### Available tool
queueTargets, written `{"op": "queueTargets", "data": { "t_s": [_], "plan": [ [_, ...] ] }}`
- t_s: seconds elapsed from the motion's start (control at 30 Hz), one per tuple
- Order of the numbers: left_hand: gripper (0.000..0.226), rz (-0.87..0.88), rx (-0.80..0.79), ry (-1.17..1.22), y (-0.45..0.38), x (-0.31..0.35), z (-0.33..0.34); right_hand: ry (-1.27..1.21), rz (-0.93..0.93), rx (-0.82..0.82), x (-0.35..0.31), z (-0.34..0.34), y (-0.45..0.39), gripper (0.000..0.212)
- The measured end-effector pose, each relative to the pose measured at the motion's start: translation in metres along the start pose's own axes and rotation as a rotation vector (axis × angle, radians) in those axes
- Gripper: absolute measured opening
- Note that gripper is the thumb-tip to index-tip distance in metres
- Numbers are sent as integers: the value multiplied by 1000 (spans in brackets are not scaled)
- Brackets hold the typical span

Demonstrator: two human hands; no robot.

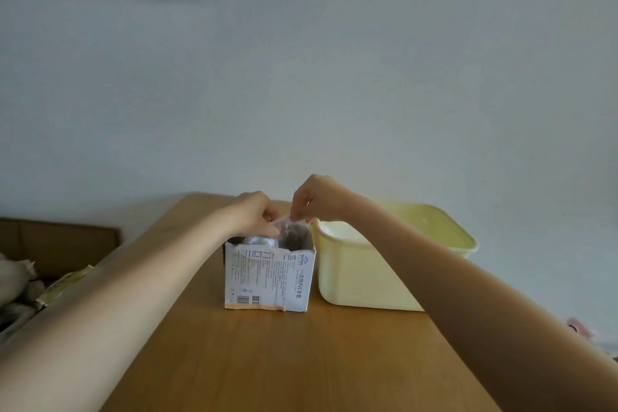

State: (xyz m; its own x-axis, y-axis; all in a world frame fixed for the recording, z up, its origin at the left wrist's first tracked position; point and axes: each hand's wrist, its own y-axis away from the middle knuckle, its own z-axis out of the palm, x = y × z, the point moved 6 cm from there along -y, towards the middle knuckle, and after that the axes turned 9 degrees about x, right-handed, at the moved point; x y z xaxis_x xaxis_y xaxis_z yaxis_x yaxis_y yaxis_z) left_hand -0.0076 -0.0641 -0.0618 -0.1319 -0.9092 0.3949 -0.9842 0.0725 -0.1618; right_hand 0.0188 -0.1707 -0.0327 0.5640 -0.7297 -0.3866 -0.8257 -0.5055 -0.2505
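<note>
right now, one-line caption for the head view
Left hand and right hand pinch clear plastic over the open glove box beside a yellow tub.

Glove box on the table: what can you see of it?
The glove box is white printed cardboard with small text, a barcode and an orange bottom strip. It stands on end on the wooden table, top roughly torn open, close beside the yellow tub. Above the opening the left hand and right hand pinch a clear glove at its mouth.
</note>
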Motion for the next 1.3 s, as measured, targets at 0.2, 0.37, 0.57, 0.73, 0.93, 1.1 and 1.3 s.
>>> {"op": "queueTargets", "data": {
  "t_s": [0.2,0.37,0.57,0.73,0.93,1.1,1.3],
  "plan": [
    [13,-2,-67,-214,4,-5,1,9,64,295,8,-28,-4,16],
    [16,1,-66,-236,3,-2,-4,-81,110,462,21,-44,2,5],
    [14,-9,-276,-328,5,-4,6,-360,273,710,42,-71,12,13],
    [49,9,-248,-35,-3,2,-5,-709,354,756,55,-93,26,25],
    [47,-74,175,951,-17,33,-36,-1069,341,557,60,-89,36,28],
    [11,-219,335,1354,-27,47,-36,-974,340,504,75,-85,47,26],
    [20,-214,298,1566,-33,68,-25,-972,380,466,101,-79,60,34]
  ]
}}
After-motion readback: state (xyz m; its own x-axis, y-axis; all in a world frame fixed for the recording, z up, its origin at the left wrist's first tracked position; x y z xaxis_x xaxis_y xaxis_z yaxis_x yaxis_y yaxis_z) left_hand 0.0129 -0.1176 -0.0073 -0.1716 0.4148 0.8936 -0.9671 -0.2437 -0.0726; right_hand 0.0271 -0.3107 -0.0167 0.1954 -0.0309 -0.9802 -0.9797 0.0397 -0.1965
